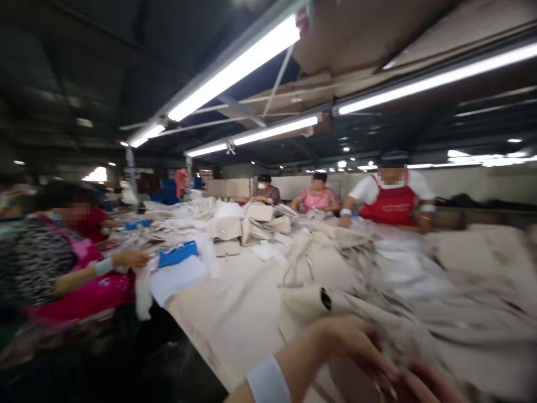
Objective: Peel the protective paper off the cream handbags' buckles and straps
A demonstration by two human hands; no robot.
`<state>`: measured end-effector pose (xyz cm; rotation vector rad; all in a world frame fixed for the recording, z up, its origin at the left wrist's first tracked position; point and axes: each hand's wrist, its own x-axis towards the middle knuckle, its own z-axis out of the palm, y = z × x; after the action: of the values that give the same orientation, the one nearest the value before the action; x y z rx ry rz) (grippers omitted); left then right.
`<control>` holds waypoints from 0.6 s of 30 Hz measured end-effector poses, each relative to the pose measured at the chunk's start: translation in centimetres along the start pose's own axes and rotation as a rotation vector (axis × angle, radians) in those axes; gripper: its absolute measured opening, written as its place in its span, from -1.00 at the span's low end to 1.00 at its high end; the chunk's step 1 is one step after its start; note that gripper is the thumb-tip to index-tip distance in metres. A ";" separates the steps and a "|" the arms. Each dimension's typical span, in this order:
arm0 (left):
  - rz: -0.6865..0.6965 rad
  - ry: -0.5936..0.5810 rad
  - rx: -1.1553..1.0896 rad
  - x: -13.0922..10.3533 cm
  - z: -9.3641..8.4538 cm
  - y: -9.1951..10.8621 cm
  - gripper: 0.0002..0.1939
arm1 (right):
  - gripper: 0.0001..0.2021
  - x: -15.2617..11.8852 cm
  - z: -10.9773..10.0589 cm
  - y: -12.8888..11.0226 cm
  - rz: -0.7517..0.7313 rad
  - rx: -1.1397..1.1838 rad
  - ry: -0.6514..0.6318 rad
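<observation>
The left hand (350, 338) and right hand (428, 386) meet low at the front, fingers bent together over a beige piece (304, 302), which lies beneath them and reaches just beyond on the surface (235, 305). Blur and the frame's lower edge hide whether either set of fingers truly grips. One pale wristband (268, 380) circles the left wrist.

The piece looks like soft sheet material with some body: probably light, foldable, slightly smooth, easily creased rather than broken. A folded edge seems the surest hold, clear of its single dark oval opening (326, 298) just past the left fingers.

Farther beyond the fingers rises a heap of beige pieces (260, 218), too overlapped to count. Two blue items (178, 254) lie well left of the fingers, beside white sheeting (178, 280). Beyond the fingers sit or stand three co-workers (390, 204); well left, one co-worker in a bright pink apron (88, 294) reaches inward.
</observation>
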<state>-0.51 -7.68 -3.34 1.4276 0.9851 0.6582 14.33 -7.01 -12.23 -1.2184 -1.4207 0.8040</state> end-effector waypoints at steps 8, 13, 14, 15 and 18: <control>-0.146 -0.042 -0.282 2.3 -2.2 -1.7 -0.64 | -0.75 -3.5 0.2 -0.6 0.010 0.289 -0.002; 0.020 0.112 -0.272 2.4 -0.1 -2.8 -0.69 | -0.72 -5.1 2.5 -1.1 0.319 0.829 0.097; 0.066 0.141 -0.267 2.1 0.3 -3.0 -0.71 | -0.72 -5.1 2.6 -1.3 0.352 0.877 0.116; 0.108 0.164 -0.264 1.9 0.6 -3.1 -0.72 | -0.71 -5.2 2.6 -1.4 0.340 0.866 0.138; 0.204 0.198 -0.273 1.4 0.9 -3.5 -0.72 | -0.72 -5.7 2.5 -1.8 0.158 0.587 0.138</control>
<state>0.31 -7.24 -7.07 1.2455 0.8685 1.0601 11.06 -12.55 -12.74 -0.9097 -0.8883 1.1253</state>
